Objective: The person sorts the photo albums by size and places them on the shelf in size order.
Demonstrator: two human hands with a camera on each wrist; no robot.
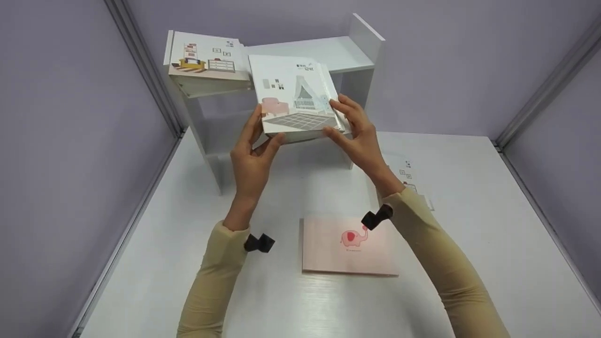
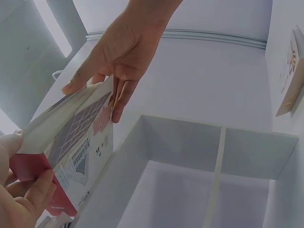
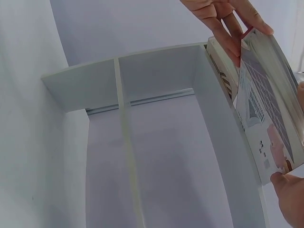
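Note:
A thick white book (image 1: pixel 281 89) with a drawn pink armchair and grey grid on its cover is held between both hands above the small white shelf (image 1: pixel 314 49). My left hand (image 1: pixel 251 162) grips its lower left corner, thumb at the bottom edge. On the opposite side my right hand (image 1: pixel 359 136) holds the book by its lower right, thumb at the bottom edge too. The left wrist view shows the book's red spine (image 2: pixel 59 192) by the right fingers. From the right wrist view, the page edges (image 3: pixel 273 66) face outward.
Another illustrated white book (image 1: pixel 206 56) lies on the shelf's top at left. A pink elephant-printed book (image 1: pixel 328 249) lies flat on the white table (image 1: pixel 155 263). Partly behind the right forearm is another white printed book (image 1: pixel 407 171). Purple walls (image 1: pixel 446 70) surround the table.

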